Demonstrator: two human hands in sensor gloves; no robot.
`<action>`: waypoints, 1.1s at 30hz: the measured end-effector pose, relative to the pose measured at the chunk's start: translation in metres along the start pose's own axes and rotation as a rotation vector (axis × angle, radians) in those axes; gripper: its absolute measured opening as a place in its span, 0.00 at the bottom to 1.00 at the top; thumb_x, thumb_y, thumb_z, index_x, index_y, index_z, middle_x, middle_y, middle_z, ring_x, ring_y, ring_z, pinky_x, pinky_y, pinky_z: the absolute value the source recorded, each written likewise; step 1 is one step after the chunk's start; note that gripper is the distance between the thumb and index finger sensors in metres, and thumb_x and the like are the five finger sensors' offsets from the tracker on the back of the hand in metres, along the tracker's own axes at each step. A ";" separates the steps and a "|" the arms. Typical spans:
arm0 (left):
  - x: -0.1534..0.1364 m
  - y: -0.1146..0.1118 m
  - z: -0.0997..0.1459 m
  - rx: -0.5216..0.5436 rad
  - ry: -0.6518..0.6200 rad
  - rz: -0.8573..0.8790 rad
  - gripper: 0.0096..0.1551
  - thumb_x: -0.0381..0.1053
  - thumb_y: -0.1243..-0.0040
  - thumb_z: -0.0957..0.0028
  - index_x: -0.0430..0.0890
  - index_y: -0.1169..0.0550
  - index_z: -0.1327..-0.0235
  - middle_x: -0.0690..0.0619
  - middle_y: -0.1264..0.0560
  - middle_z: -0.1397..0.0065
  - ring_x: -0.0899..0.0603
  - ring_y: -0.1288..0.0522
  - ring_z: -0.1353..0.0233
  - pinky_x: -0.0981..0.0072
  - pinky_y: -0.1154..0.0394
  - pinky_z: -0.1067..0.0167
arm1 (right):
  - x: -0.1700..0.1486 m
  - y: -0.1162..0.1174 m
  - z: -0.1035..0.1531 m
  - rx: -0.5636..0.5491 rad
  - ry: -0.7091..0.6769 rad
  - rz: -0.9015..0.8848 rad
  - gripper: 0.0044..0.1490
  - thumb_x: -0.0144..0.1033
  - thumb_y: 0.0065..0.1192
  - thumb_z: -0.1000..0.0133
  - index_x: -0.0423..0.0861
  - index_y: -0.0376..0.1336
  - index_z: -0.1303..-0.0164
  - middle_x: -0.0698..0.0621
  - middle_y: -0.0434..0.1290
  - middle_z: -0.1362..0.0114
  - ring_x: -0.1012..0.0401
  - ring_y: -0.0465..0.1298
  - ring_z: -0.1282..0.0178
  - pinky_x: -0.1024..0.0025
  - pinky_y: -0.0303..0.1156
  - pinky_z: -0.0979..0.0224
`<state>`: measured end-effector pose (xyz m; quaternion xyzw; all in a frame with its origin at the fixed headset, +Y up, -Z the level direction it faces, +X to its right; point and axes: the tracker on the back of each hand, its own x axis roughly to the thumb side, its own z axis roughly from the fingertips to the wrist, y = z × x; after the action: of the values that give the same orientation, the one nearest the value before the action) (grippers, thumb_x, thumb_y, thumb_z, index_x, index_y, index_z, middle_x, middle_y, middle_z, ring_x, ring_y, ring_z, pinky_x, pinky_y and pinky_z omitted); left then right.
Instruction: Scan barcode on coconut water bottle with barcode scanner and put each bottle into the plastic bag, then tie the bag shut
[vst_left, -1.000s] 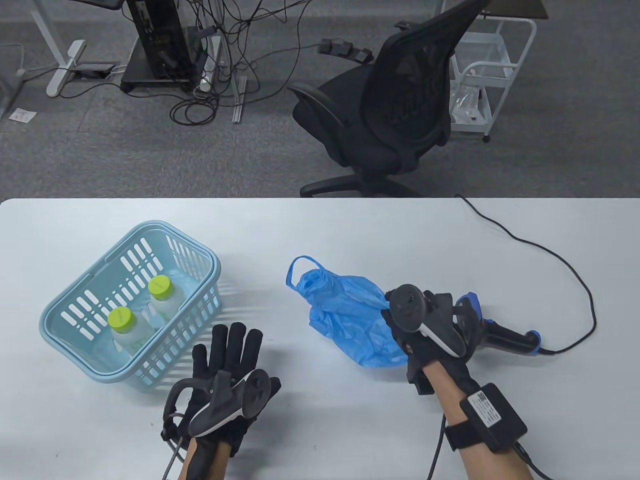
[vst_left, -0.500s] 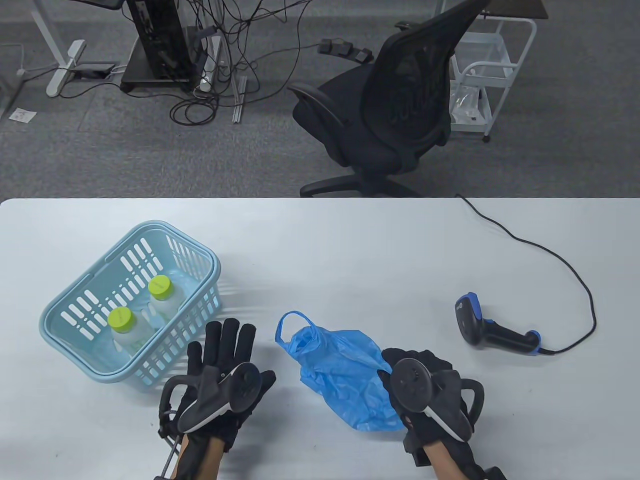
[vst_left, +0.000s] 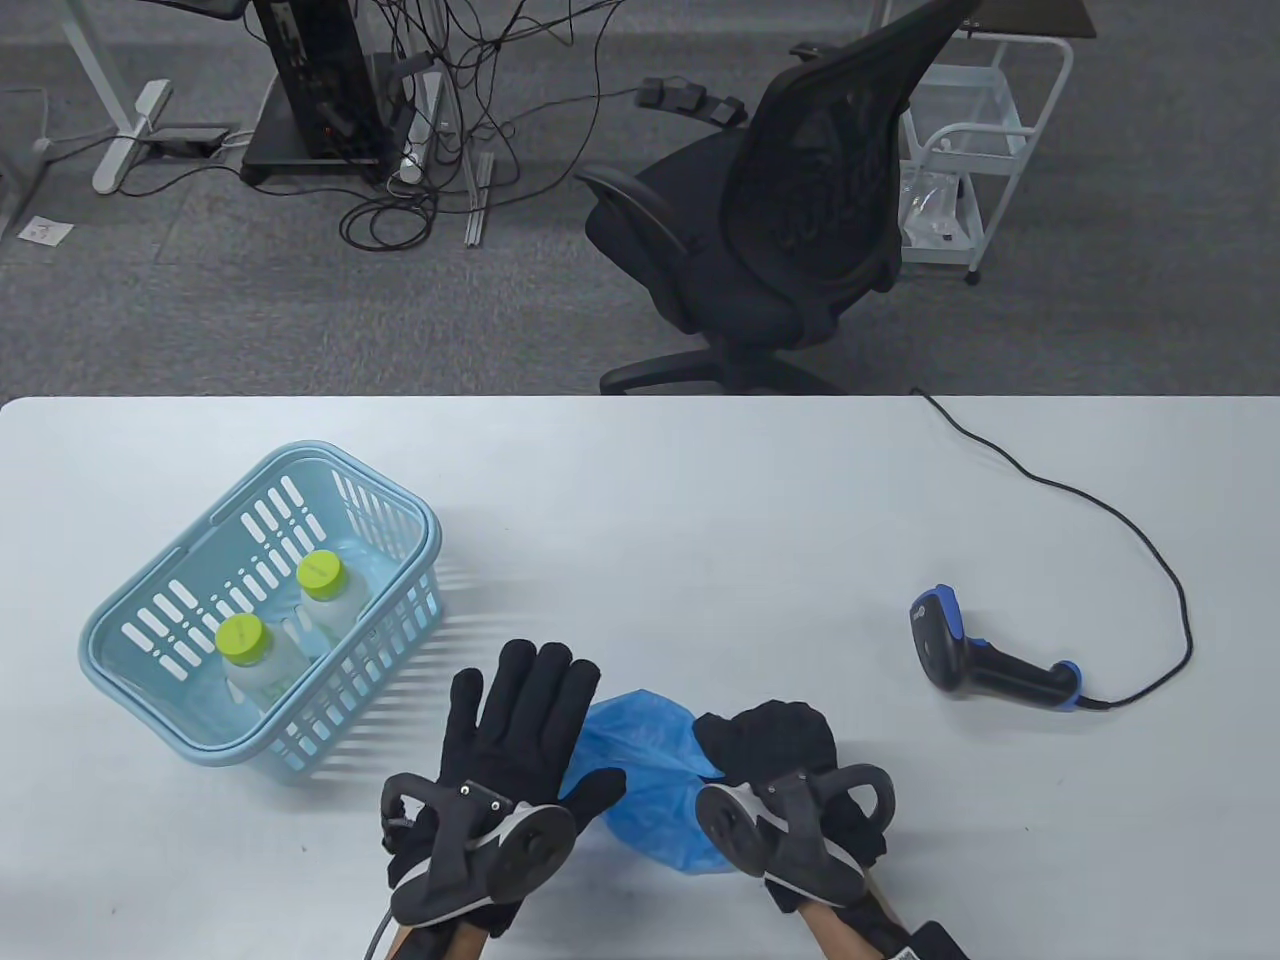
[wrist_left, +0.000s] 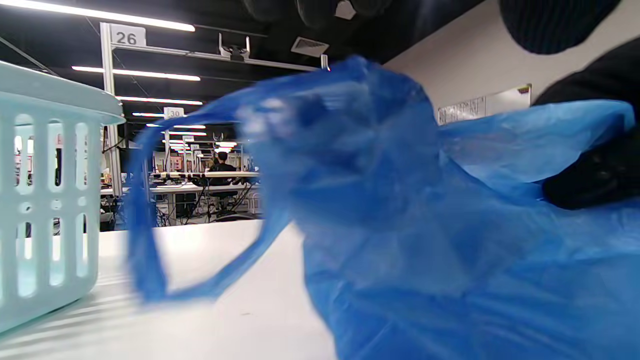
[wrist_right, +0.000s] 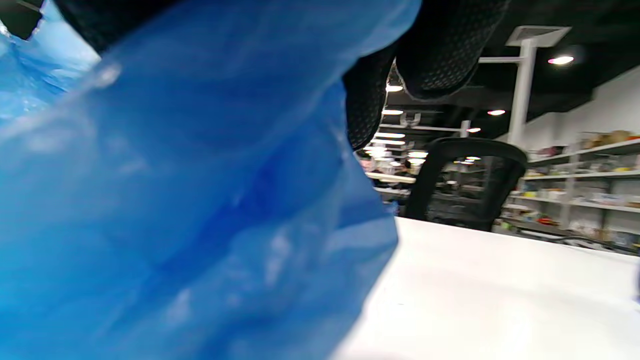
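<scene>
The blue plastic bag (vst_left: 650, 790) lies crumpled on the white counter (vst_left: 700, 500) near its front edge, at about 6 o'clock in the table view, between the two gloved hands. The right hand (vst_left: 790, 790) sits at the bag's 3 o'clock side with its fingers curled onto the plastic; in the right wrist view the dark fingertips (wrist_right: 440, 50) bend over the top of the blue film, gripping it. The left hand (vst_left: 510, 760) is at the bag's 9 o'clock side, its fingers straight and spread, lying over the bag's left edge; whether they press on the film cannot be told. In the left wrist view one looped handle of the bag (wrist_left: 145, 210) hangs down to the counter.

At 10 o'clock from the bag stands the light blue basket (vst_left: 150, 590), and inside it two coconut water bottles, upright, with lime-green caps: one nearer the front (vst_left: 243, 640), the other just behind it (vst_left: 321, 573). At 2 o'clock from the bag, well apart from both hands, the barcode scanner (vst_left: 985, 665) lies on its side, its black cable (vst_left: 1150, 530) curving toward the far edge of the counter. Beyond that edge stands a black office chair (vst_left: 800, 220).
</scene>
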<state>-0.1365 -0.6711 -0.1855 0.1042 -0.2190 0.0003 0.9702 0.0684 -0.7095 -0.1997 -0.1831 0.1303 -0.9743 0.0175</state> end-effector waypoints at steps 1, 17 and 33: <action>0.002 -0.001 -0.001 -0.021 -0.002 0.000 0.58 0.77 0.46 0.37 0.49 0.51 0.05 0.47 0.52 0.04 0.32 0.53 0.08 0.25 0.56 0.22 | 0.002 0.000 0.001 0.001 -0.023 -0.024 0.25 0.51 0.70 0.46 0.55 0.70 0.40 0.61 0.79 0.49 0.59 0.81 0.36 0.49 0.71 0.25; -0.007 -0.029 -0.010 -0.115 -0.016 0.110 0.51 0.78 0.51 0.40 0.50 0.37 0.09 0.50 0.29 0.14 0.34 0.25 0.22 0.33 0.33 0.26 | -0.014 -0.002 0.003 -0.077 0.083 -0.237 0.25 0.55 0.62 0.44 0.54 0.71 0.42 0.61 0.79 0.52 0.59 0.81 0.38 0.49 0.72 0.26; -0.030 -0.042 -0.017 -0.061 0.138 0.268 0.24 0.56 0.40 0.33 0.50 0.21 0.27 0.57 0.15 0.36 0.44 0.13 0.40 0.42 0.23 0.37 | -0.027 0.001 0.002 0.134 0.142 -0.073 0.40 0.54 0.65 0.45 0.56 0.56 0.24 0.52 0.66 0.27 0.48 0.68 0.22 0.41 0.61 0.20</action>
<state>-0.1550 -0.7069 -0.2215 0.0442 -0.1638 0.1300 0.9769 0.0946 -0.7090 -0.2073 -0.1164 0.0592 -0.9913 -0.0149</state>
